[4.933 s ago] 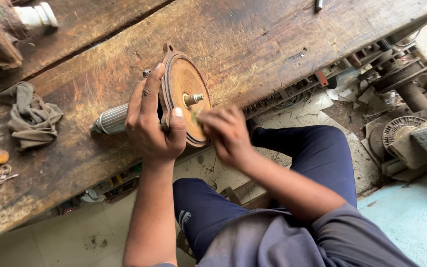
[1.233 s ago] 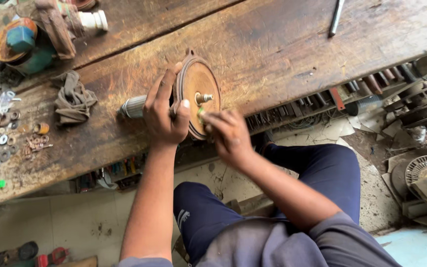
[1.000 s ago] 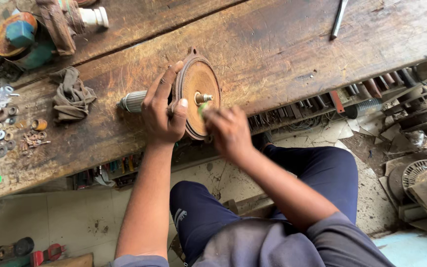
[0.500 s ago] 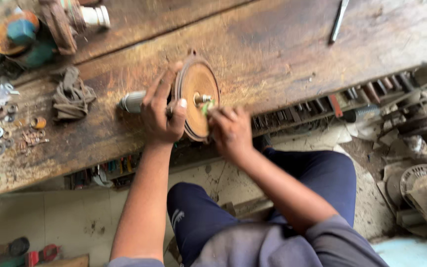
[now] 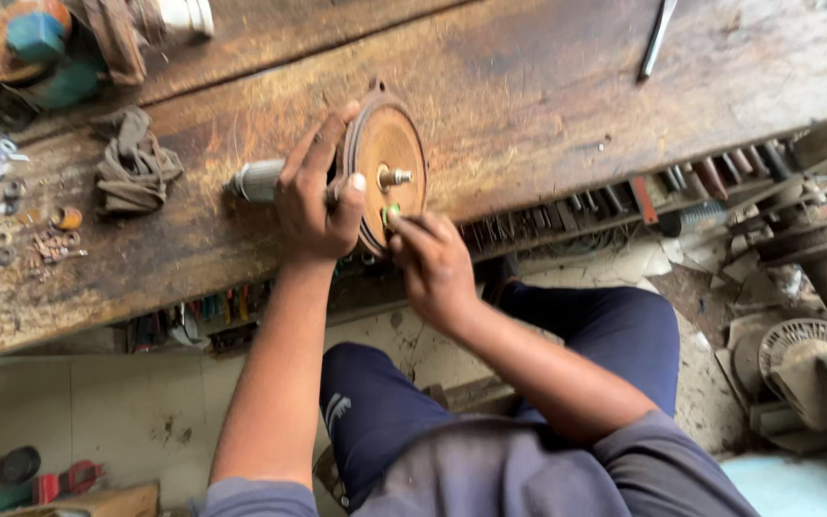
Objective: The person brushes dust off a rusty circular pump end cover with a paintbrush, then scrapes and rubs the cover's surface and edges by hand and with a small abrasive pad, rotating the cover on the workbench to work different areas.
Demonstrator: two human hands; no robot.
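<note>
Left hand [image 5: 316, 196] grips the disc [image 5: 387, 172] upright at the bench's [image 5: 547, 105] near edge; its shaft lies along the bench. Right hand [image 5: 433, 263], just below the disc face, pinches a small green part [image 5: 392, 213] against it.

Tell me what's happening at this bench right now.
A seated person steadies a round rusty motor cover on edge on the wooden bench; the left hand grips its rim. The right hand pinches a small green part against the cover's face, just below the shaft poking through the middle. A rag and loose washers lie to the left.
</note>
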